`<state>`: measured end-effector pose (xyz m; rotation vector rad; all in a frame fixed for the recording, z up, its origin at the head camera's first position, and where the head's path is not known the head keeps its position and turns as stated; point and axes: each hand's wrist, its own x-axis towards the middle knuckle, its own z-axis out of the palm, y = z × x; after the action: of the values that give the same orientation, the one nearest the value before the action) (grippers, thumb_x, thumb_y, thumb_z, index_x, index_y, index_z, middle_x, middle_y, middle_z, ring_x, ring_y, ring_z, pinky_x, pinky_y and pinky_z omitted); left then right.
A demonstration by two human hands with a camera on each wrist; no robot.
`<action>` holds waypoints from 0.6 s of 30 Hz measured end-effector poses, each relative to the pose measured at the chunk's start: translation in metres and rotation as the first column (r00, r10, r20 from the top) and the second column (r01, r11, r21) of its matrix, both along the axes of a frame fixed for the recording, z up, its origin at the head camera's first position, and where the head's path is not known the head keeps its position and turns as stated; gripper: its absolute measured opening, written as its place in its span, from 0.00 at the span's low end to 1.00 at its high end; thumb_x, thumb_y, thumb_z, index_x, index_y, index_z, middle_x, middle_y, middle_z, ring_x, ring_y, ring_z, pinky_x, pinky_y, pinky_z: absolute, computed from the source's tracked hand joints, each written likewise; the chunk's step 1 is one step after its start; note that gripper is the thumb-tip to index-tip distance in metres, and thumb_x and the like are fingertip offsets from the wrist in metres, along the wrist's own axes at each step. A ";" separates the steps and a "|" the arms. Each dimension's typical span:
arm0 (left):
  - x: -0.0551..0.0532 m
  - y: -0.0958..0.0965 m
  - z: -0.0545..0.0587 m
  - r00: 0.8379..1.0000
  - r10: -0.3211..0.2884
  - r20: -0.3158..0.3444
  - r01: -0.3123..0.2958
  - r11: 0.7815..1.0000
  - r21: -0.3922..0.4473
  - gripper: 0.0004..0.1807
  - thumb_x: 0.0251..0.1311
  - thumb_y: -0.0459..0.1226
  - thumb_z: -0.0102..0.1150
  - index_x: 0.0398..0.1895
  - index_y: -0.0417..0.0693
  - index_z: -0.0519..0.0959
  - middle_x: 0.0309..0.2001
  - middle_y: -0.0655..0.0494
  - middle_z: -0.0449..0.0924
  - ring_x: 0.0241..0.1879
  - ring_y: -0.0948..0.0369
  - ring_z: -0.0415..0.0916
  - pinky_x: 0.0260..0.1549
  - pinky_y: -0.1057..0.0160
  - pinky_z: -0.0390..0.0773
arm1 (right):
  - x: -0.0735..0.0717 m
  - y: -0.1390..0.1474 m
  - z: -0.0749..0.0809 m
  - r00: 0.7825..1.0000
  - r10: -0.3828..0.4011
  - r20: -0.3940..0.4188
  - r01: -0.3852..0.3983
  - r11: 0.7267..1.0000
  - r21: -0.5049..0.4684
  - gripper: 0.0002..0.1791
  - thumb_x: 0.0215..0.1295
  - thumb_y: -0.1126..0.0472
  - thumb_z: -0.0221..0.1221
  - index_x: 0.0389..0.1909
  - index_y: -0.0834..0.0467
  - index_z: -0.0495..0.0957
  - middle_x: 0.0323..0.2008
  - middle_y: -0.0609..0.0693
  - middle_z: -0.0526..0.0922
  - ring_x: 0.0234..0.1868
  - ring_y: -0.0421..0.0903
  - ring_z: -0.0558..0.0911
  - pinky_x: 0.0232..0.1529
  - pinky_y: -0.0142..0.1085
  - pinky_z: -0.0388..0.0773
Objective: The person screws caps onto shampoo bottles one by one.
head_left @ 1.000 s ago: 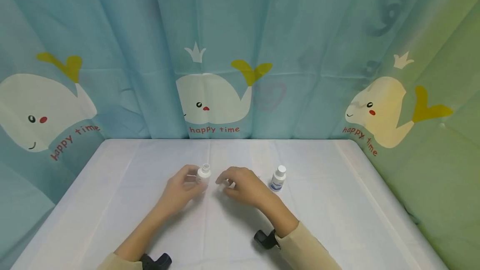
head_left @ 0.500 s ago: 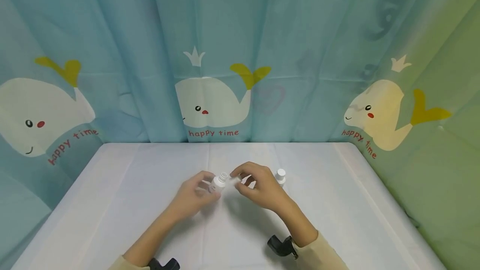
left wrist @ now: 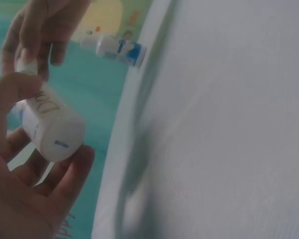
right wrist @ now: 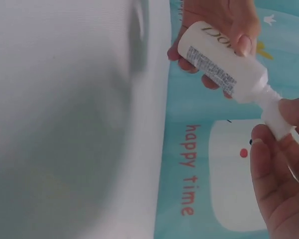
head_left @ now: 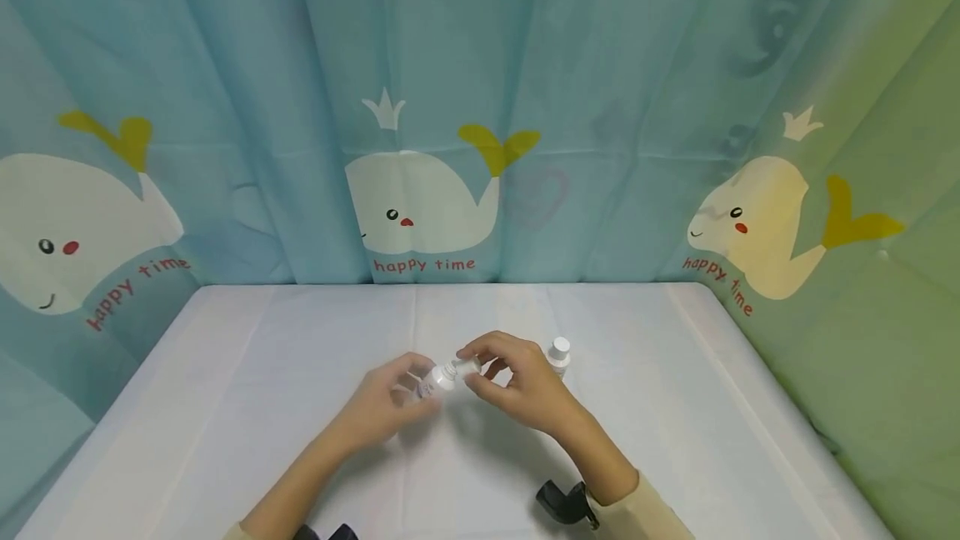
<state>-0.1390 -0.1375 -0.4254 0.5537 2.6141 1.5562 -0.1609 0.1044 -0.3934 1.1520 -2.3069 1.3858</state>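
Observation:
My left hand (head_left: pixel 378 407) grips a small white bottle (head_left: pixel 433 383) above the table, tilted with its threaded neck toward the right. In the right wrist view the same bottle shows dark lettering and a block of fine print. My right hand (head_left: pixel 525 383) pinches a white cap (head_left: pixel 468 367) between thumb and fingers, and the cap (right wrist: pixel 277 121) sits right at the mouth of the neck, with some thread showing. Beyond the right hand stands a second white bottle (head_left: pixel 559 352), capped and upright; its blue-and-white label (left wrist: pixel 131 50) shows in the left wrist view.
A white cloth covers the table (head_left: pixel 300 332). Behind it hangs a blue-green curtain (head_left: pixel 600 215) printed with whales. Black camera mounts (head_left: pixel 564 503) sit on both wrists.
My left hand has moved right with the bottle and tipped its neck toward the right hand. The right hand has shifted right, and its cap now meets the bottle's mouth.

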 end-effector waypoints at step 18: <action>0.011 0.001 0.004 0.996 -0.059 -0.069 0.060 0.998 0.013 0.21 0.55 0.45 0.73 0.51 0.55 0.80 0.46 0.62 0.82 0.42 0.60 0.76 0.41 0.59 0.80 | 0.003 -0.002 0.001 0.999 0.035 0.025 -0.036 0.999 0.024 0.12 0.64 0.61 0.67 0.48 0.54 0.83 0.45 0.49 0.87 0.36 0.38 0.83 0.37 0.31 0.83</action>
<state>-0.1282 -0.1361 -0.4214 0.6911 2.6106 1.5683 -0.1581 0.1029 -0.3928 1.1949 -2.3377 1.3953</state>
